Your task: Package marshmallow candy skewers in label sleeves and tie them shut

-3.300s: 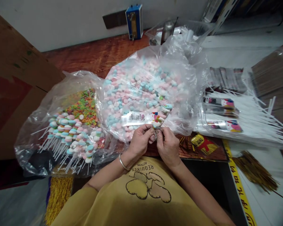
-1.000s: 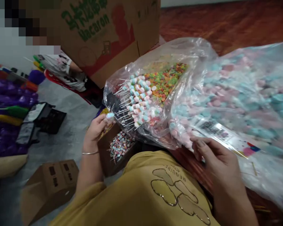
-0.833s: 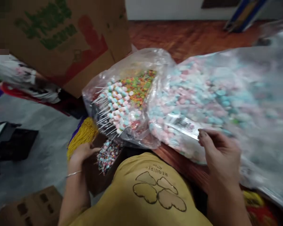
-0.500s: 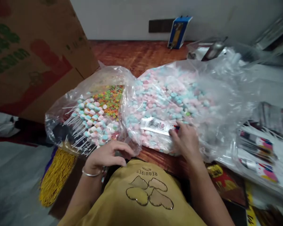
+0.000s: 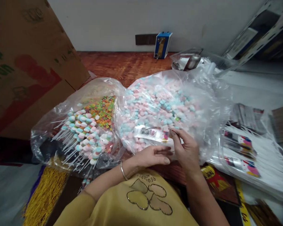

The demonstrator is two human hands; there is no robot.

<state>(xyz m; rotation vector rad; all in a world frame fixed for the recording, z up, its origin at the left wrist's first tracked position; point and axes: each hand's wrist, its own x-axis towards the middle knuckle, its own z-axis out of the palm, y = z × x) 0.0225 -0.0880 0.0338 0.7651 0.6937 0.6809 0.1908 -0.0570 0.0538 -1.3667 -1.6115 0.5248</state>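
Note:
My right hand [image 5: 186, 149] pinches the right end of a clear printed plastic wrapper [image 5: 151, 133] between thumb and fingers. The wrapper lies flat over a big clear bag of pink, blue and white marshmallows [image 5: 160, 94]. Just below it is my left hand [image 5: 153, 157], fingers stretched out and thumb apart, holding nothing. To the left, marshmallows on white sticks [image 5: 87, 128] are piled on an open clear bag of small coloured rings [image 5: 103, 108].
A large cardboard box [image 5: 35, 69] stands at the left. On the right are white sticks [image 5: 271, 160] and more printed wrappers [image 5: 241, 166]. A blue device [image 5: 162, 45] stands at the back, near a metal bottle [image 5: 192, 62]. Yellow fringe [image 5: 47, 191] hangs at lower left.
My left hand has moved right, from beside the stick pile to just below the wrapper. My right hand keeps the wrapper's end, now raised slightly. The camera view has shifted right.

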